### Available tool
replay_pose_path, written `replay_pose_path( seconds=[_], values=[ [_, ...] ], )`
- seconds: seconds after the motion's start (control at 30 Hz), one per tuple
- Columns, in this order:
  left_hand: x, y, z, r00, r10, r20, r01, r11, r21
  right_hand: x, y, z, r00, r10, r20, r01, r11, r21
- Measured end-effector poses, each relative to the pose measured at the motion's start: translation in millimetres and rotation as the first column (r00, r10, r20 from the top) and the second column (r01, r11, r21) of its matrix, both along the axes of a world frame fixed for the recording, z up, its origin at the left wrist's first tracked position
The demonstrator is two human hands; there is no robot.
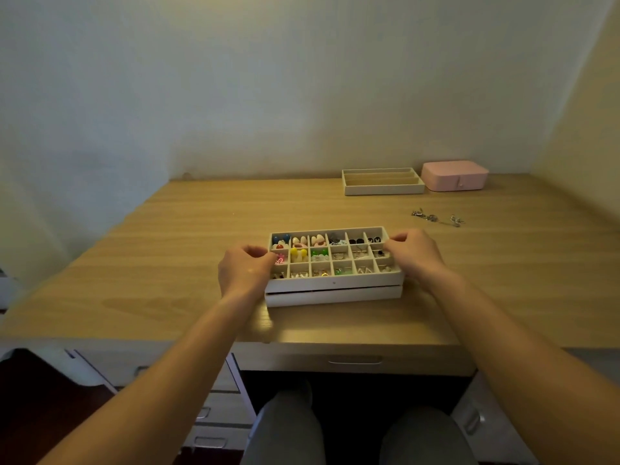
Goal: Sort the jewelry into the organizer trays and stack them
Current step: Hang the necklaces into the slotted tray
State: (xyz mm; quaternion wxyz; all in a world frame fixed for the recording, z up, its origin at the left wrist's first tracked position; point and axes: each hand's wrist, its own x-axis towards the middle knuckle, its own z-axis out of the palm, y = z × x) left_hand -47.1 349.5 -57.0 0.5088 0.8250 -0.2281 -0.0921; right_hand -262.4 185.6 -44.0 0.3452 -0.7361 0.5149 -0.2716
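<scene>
The white gridded organizer tray (335, 284), packed with colourful earrings and rings, sits mid-desk directly over a second white tray (335, 297). You've got it at both ends: your left hand (245, 270) is curled round the left rim and your right hand (416, 253) pinches the right rim. Farther back on the pale wooden desk (167, 263) lie loose silver jewelry pieces (436, 218), then a white long-slotted tray (384, 188) just beside a closed pink box (454, 176).
</scene>
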Motion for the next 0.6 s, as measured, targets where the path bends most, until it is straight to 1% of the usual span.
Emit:
replay_pose_path(
  seconds=[0.13,0.37,0.6],
  values=[
    [-0.8,1.9,-2.1,1.000,0.001,0.008,-0.001,1.000,-0.025,-2.9,2.1,-1.2,0.999,0.010,0.039,-0.010,1.000,0.004],
    [-4.7,5.6,-3.1,1.000,-0.008,0.020,0.009,0.999,-0.052,-1.0,3.3,-4.4,0.997,-0.009,-0.075,0.005,0.999,-0.051],
    [-9.4,10.1,-1.9,0.999,-0.032,0.020,0.033,0.999,-0.043,-3.1,4.7,-3.8,0.994,-0.038,-0.100,0.030,0.996,-0.085]
  ],
)
